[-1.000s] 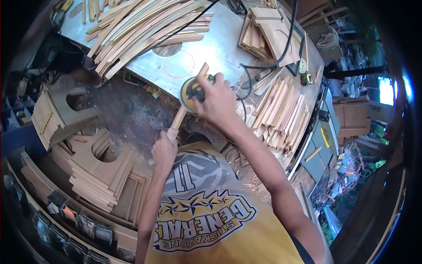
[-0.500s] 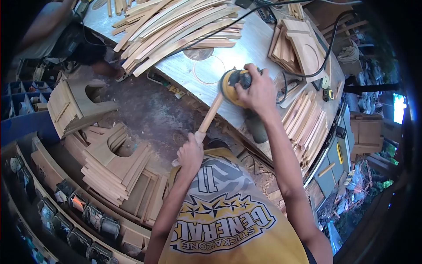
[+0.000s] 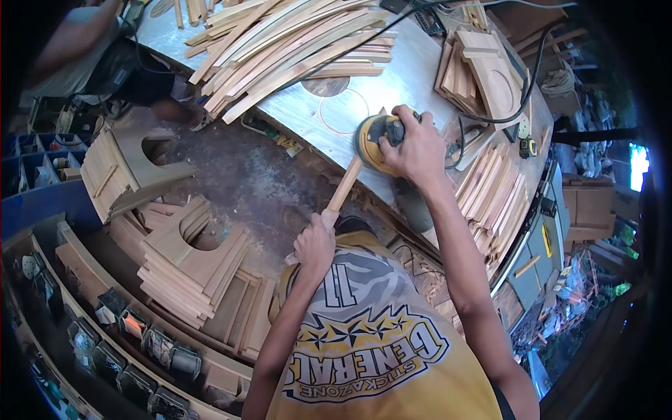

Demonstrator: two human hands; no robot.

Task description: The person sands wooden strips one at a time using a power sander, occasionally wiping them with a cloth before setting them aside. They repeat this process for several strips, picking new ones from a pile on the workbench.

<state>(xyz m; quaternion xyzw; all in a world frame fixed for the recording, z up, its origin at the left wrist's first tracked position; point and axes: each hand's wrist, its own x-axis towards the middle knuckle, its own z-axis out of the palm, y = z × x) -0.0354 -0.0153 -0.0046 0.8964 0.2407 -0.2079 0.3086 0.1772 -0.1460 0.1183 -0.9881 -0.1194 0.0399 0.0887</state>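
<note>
Several boards with rounded cut-outs (image 3: pixel 171 250) lie stacked at the left, well apart from both hands. To the right of them, close in front of the shirt (image 3: pixel 371 336), the left hand (image 3: pixel 315 241) has its fingers curled closed around the near end of a wooden strip (image 3: pixel 344 185); something pale covers the strip at the grip. From there the strip's long axis runs slantwise, away from the body and to the right, crossing the front edge of the table (image 3: pixel 402 77). Whether its underside rests on the table cannot be told.

Farther right, a yellow and black sander (image 3: pixel 381 140) lies across the far part of the strip, hiding it, with only a tip showing beyond. The right hand (image 3: pixel 418 148) is wrapped over the sander's top from the right, nearer the strip's far end, while the left is nearer the body. Between the two hands, a length of strip lies bare. Farthest right, more strips (image 3: pixel 490 203) lie bundled on the table.
</note>
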